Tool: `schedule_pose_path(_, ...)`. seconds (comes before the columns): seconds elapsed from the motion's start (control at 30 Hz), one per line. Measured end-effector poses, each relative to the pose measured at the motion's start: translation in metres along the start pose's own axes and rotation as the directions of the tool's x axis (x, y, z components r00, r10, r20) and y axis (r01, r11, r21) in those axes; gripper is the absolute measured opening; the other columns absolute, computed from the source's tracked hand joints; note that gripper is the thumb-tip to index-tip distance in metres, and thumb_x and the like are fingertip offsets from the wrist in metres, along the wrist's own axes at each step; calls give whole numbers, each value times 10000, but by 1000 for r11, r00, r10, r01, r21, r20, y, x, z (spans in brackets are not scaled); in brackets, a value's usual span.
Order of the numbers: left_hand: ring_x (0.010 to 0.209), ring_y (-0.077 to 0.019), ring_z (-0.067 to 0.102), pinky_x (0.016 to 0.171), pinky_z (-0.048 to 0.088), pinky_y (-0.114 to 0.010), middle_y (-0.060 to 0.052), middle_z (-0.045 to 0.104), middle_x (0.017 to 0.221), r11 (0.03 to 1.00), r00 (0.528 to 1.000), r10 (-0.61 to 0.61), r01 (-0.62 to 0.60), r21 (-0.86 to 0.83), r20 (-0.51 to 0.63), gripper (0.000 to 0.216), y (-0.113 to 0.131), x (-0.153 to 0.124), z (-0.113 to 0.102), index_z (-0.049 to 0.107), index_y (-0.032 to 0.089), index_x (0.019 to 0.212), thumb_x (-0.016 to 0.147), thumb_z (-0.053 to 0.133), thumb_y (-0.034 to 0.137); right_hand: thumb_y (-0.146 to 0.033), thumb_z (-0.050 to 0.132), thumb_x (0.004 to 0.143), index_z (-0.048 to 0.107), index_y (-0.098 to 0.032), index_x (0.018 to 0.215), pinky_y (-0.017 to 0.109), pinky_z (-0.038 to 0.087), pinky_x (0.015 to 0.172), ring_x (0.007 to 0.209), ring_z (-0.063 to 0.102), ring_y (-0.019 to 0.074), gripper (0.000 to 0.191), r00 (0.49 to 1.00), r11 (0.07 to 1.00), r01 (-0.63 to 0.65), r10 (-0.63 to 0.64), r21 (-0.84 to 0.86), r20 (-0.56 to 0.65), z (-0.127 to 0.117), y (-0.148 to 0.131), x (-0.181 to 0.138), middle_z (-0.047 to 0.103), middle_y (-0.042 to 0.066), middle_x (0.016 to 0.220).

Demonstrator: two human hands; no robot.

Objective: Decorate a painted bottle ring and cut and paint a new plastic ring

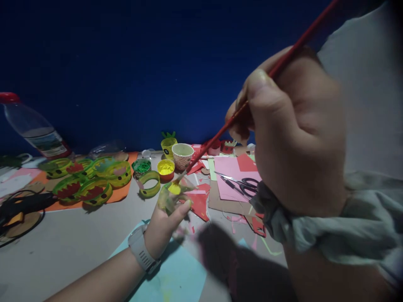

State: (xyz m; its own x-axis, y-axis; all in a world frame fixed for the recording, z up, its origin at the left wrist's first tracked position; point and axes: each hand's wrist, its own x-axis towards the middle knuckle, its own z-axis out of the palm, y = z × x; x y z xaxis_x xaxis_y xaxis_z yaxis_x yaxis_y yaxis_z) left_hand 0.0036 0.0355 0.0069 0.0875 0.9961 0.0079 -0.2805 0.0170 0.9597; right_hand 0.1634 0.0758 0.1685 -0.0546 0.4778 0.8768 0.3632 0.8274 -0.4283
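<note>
My right hand (292, 126), large in the foreground, pinches a long red-handled paintbrush (217, 136). The brush slants down to the left, and its bristles meet a patch of yellow paint at my left hand (166, 218). That hand wears a pale watch (143, 247), and its thumb sticks out to the right. Green and yellow smears cover the finger area; whatever the fingers hold there is unclear. Close behind stand a cup of yellow paint (166, 168) and a cup of green paint (141, 166). A yellow-green ring (149, 184) lies beside them.
Several painted rings with faces (94, 191) rest on orange paper (124, 193) at left, near a red-capped bottle (44, 134). A patterned paper cup (182, 157) stands behind. Scissors (241, 184) lie on pink paper (226, 167) at right. Light blue paper (176, 272) is in front.
</note>
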Motion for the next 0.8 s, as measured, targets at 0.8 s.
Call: schedule_pose_path(0.8, 621, -101, 539, 484, 433, -185, -3, 616, 784, 998, 997, -60, 60, -4, -54, 380, -2, 2, 3, 598, 210, 1035, 750, 728, 424, -223, 402, 969, 513, -332, 874, 334, 396, 503, 568, 517, 152, 182, 1000, 998, 20, -21, -67, -15, -3, -2, -1, 530, -36, 720)
